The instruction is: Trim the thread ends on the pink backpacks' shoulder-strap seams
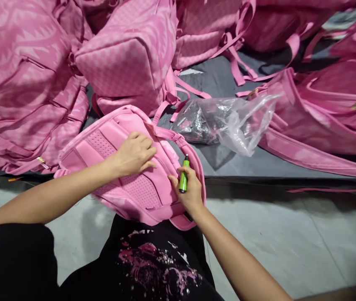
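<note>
A pink backpack (140,184) lies tilted at the edge of the grey surface and over my lap, its padded back panel with perforated patches facing up. My left hand (136,154) is closed on the middle of this panel, fingers curled into the pink material. Held in my right hand (192,188) is a green marker pen (184,175) with a black end and a pale tip pointing away from me. That hand rests at the right side of the backpack, beside its curved shoulder strap (193,156). The part of the backpack beneath both hands is hidden.
Just beyond the backpack sits a clear plastic bag (228,121) with small dark pieces inside. Several pink backpacks crowd the grey surface (225,167), including a large one (124,62) behind and another (331,108) at right. Pale floor (275,234) shows below.
</note>
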